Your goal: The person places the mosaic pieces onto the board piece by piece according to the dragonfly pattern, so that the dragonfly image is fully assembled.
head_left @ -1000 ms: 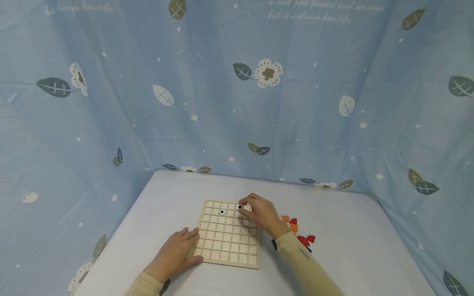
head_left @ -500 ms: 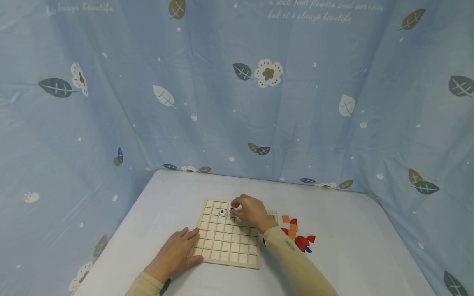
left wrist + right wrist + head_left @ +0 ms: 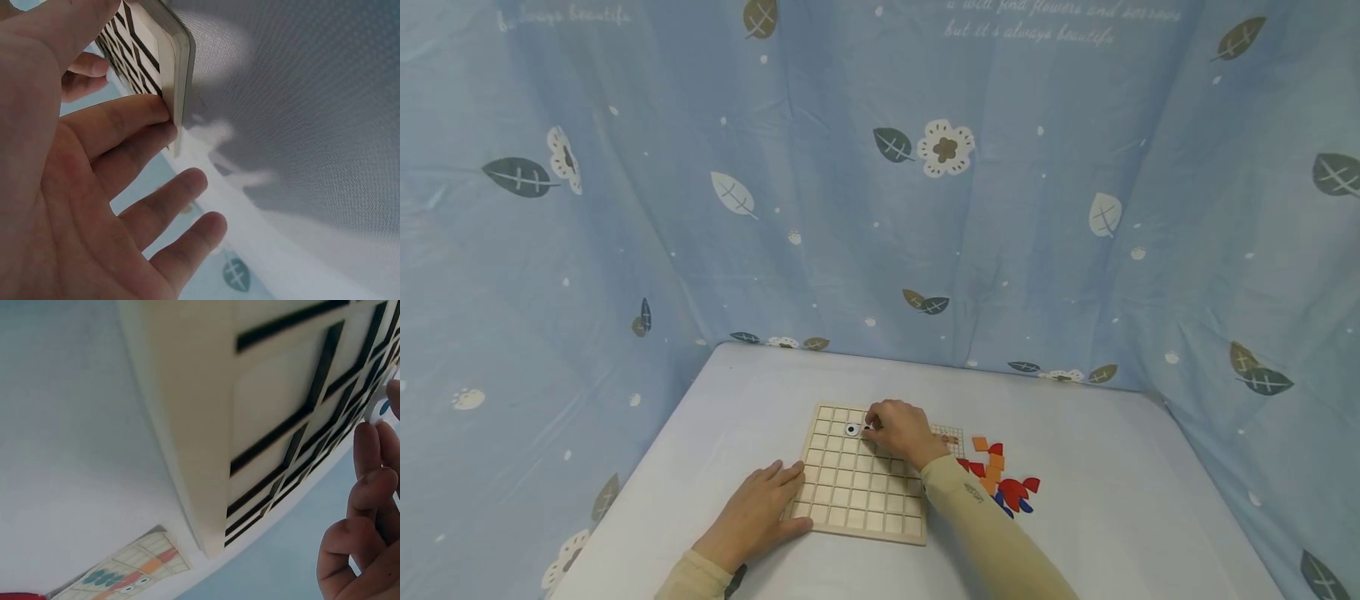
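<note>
A square wooden grid board [image 3: 857,487] lies on the white table. One white eye tile [image 3: 852,430] sits in its upper rows. Just right of that tile, my right hand [image 3: 901,432] pinches a second eye tile [image 3: 379,405] between thumb and fingertips, over the board's cells; the fingers cover most of it in the head view. My left hand [image 3: 756,510] is at the board's left edge, its fingers extended and the fingertips touching the rim. The left wrist view shows the index and middle fingertips [image 3: 159,109] against that rim, the other fingers spread apart.
Beside the board's right edge lies a printed pattern card [image 3: 134,565], partly behind the right forearm. Loose flat pieces lie right of it: several orange squares [image 3: 980,443], red curved pieces [image 3: 1012,494] and blue petal shapes [image 3: 1026,506]. A patterned blue curtain [image 3: 880,208] surrounds the table.
My right hand has moved left across the top of the board with the eye tile, close beside the first one. More of the card and loose pieces shows. My left hand stays put.
</note>
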Action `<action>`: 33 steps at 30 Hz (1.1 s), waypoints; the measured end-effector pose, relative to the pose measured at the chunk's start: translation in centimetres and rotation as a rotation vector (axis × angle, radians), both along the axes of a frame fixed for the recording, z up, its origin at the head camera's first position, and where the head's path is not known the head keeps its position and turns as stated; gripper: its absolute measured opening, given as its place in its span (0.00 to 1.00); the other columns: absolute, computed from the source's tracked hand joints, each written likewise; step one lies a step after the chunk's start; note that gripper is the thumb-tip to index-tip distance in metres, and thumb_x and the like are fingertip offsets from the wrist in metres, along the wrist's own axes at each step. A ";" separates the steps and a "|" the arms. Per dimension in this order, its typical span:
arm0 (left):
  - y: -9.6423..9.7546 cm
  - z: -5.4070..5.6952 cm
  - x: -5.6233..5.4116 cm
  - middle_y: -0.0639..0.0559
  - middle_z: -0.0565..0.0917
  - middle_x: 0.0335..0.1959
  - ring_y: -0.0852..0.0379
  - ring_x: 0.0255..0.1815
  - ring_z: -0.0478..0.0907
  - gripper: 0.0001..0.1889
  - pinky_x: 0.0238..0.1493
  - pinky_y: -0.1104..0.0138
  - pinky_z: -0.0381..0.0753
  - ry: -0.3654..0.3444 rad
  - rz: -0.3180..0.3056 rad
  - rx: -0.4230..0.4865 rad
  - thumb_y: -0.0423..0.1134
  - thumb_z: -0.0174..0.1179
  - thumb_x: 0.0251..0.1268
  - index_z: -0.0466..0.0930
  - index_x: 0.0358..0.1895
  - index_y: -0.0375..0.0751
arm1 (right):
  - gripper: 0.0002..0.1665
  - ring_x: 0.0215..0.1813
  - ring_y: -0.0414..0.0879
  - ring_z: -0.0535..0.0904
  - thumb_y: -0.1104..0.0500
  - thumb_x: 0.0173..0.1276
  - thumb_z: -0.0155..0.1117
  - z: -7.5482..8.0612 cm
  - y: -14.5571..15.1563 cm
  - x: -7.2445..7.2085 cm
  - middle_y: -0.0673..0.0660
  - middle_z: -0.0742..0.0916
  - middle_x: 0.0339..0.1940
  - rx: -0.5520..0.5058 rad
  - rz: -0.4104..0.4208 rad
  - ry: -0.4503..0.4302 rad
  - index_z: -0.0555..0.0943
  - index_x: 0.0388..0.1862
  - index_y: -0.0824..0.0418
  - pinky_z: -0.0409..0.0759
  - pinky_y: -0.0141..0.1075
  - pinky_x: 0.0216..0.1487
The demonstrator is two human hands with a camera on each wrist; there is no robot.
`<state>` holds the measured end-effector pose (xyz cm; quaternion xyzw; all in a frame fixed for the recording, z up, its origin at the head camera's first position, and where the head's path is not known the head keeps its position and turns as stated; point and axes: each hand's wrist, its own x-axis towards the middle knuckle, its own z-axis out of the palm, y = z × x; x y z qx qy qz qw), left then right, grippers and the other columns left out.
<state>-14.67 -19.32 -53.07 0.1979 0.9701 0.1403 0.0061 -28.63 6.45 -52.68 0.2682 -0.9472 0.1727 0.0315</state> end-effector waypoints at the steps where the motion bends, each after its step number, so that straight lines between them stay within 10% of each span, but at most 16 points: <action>1: 0.0 0.0 0.0 0.38 0.76 0.68 0.29 0.68 0.69 0.39 0.65 0.36 0.71 0.002 -0.002 0.003 0.59 0.69 0.61 0.78 0.63 0.29 | 0.15 0.36 0.34 0.82 0.45 0.64 0.75 -0.1 0.0 0.0 0.43 0.87 0.34 0.005 -0.003 0.000 0.88 0.44 0.51 0.84 0.31 0.36; 33: 0.2 0.4 0.1 0.36 0.76 0.68 0.28 0.67 0.70 0.38 0.64 0.38 0.72 0.008 -0.026 0.001 0.57 0.70 0.60 0.78 0.63 0.27 | 0.13 0.38 0.39 0.83 0.52 0.67 0.73 0.1 -0.2 0.9 0.48 0.87 0.37 0.009 -0.030 -0.053 0.90 0.48 0.54 0.86 0.36 0.37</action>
